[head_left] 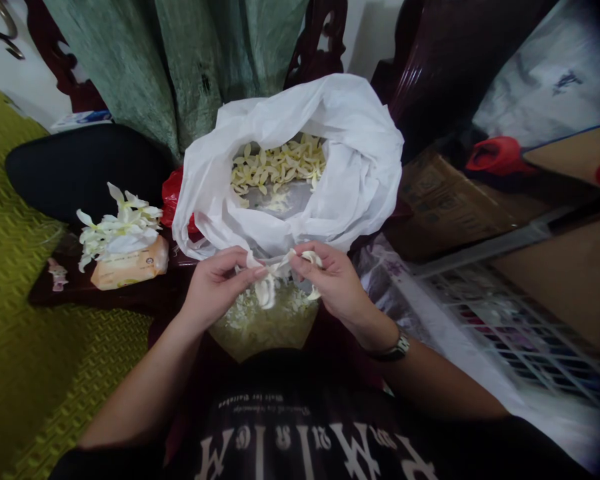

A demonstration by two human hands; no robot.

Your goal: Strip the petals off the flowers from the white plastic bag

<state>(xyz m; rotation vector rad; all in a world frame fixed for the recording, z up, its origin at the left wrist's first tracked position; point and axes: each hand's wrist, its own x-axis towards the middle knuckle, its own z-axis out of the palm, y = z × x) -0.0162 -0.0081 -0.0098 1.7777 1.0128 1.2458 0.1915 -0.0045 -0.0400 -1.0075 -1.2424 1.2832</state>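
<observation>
My left hand (220, 283) pinches a pale petalled flower (266, 292) between thumb and fingers. At its other side my right hand (336, 280) closes finger and thumb on the same flower, where a curled petal (312, 259) shows. Whether the flower is real or artificial I cannot tell. Just beyond both hands stands a white plastic bag (365, 160) with its mouth spread wide, holding many cream-yellow flowers (280, 163). Below the hands, a clear bag (265, 327) contains small whitish pieces.
On the left, several white flowers (123, 217) lie on an orange tissue pack (135, 267). Behind them are a red bag (171, 193) and a dark cushion (85, 167). Cardboard boxes (455, 200) and a white wire rack (510, 327) stand on the right.
</observation>
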